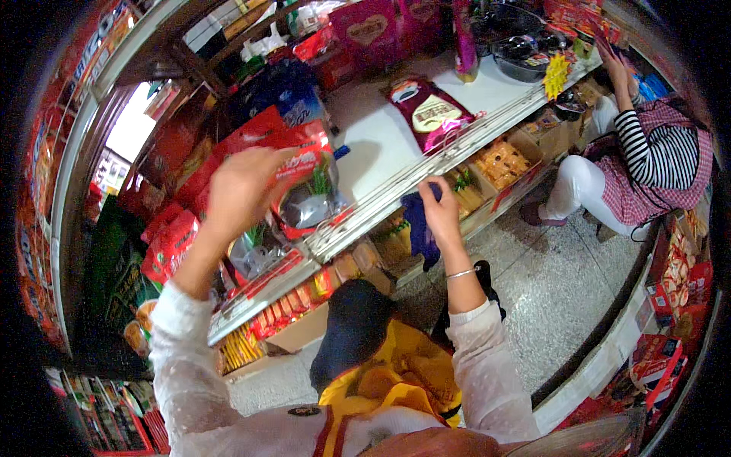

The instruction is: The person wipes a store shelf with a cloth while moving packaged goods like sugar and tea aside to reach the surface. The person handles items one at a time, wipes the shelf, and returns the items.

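Observation:
My left hand [245,185], slightly blurred, is raised over red plastic food bags [305,154] that stand upright at the shelf's left; its fingertips overlap the top of one bag, and whether they grip it cannot be told. Below the white shelf's metal front edge [394,197], my right hand [440,208] pinches a dark blue cloth [420,231] that hangs down. A maroon and cream package [431,111] lies on the white shelf, right of the red bags. Dark blue bags [294,97] stand behind the red ones.
A co-worker [651,154] in a striped top and checked apron crouches at the right. Under the shelf are cartons of packaged snacks [502,163] and small yellow packets [240,348]. A round black tray [522,60] and a yellow star-shaped tag [555,77] are at the shelf's far end.

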Motion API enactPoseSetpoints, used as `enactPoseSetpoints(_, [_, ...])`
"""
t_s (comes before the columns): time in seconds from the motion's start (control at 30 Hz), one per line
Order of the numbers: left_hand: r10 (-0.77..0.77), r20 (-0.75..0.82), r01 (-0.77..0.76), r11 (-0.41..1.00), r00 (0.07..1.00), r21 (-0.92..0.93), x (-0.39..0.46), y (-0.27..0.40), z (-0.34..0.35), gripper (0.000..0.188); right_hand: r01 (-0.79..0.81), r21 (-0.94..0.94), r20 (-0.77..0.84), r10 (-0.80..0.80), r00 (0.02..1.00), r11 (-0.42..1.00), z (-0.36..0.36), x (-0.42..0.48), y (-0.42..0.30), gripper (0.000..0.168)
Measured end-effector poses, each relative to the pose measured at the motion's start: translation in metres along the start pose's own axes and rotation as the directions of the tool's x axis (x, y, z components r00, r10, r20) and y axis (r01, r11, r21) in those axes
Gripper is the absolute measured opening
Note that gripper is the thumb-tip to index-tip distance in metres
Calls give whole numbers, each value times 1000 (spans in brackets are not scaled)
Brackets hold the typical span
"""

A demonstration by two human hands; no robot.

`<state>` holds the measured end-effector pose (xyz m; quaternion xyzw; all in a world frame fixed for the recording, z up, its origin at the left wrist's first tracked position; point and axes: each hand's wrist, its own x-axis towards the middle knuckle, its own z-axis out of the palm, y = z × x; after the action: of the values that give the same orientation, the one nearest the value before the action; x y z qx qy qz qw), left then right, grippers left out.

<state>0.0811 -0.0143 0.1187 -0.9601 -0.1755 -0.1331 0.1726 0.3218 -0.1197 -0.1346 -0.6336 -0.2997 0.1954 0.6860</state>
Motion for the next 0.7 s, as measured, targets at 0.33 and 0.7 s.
enactPoseSetpoints(0.33, [519, -105, -494, 848, 848, 193, 174, 69, 159, 27, -43, 20, 107, 41, 993, 999, -9, 6, -17, 33])
enactPoseSetpoints(0.7, [-404, -351, 221, 861, 845, -459, 275, -64, 159, 28, -150, -10, 30, 150, 988, 989, -42, 17, -31, 32])
